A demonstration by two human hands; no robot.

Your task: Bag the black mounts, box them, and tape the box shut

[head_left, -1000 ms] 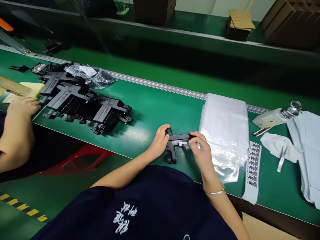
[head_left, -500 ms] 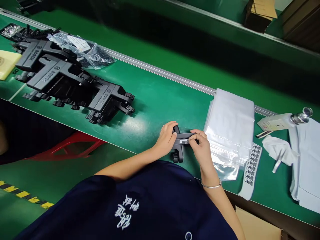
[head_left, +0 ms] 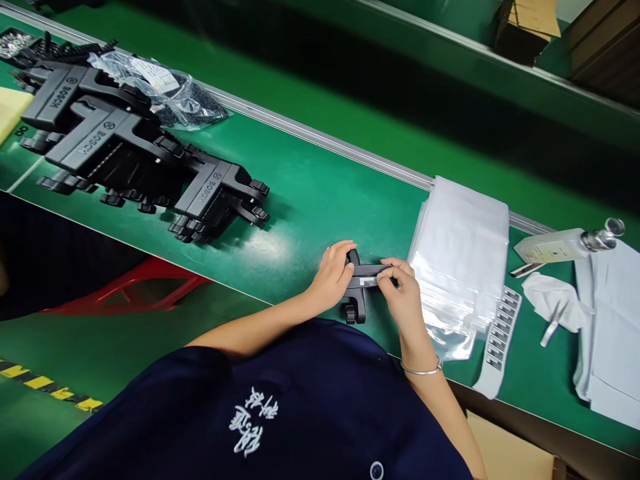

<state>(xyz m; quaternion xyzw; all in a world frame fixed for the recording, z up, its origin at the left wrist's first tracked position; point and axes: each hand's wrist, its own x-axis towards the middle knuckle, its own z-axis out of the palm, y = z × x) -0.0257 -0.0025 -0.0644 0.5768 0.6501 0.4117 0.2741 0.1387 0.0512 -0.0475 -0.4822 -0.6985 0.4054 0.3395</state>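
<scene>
Worktop point(head_left: 310, 187), green. Bracket pile point(head_left: 95, 143), upper left. Label strip point(head_left: 503, 333), lower right, several labels left. Left hand point(head_left: 330, 277), lower centre, gripping black bracket point(head_left: 357, 294). Right hand point(head_left: 401, 290), fingertips at end of white label point(head_left: 367, 282), already laid along bracket; pinching or pressing, cannot tell.

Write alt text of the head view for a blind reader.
A person's left hand holds a black part at a green workbench while the right hand is at its white label. BOSCH-marked parts lie left, plastic bags right.

Bags point(head_left: 463, 243) right of hands point(head_left: 331, 277); brackets point(head_left: 91, 141) left; 1 bottle point(head_left: 550, 246) behind what seems cloth point(head_left: 553, 301).
</scene>
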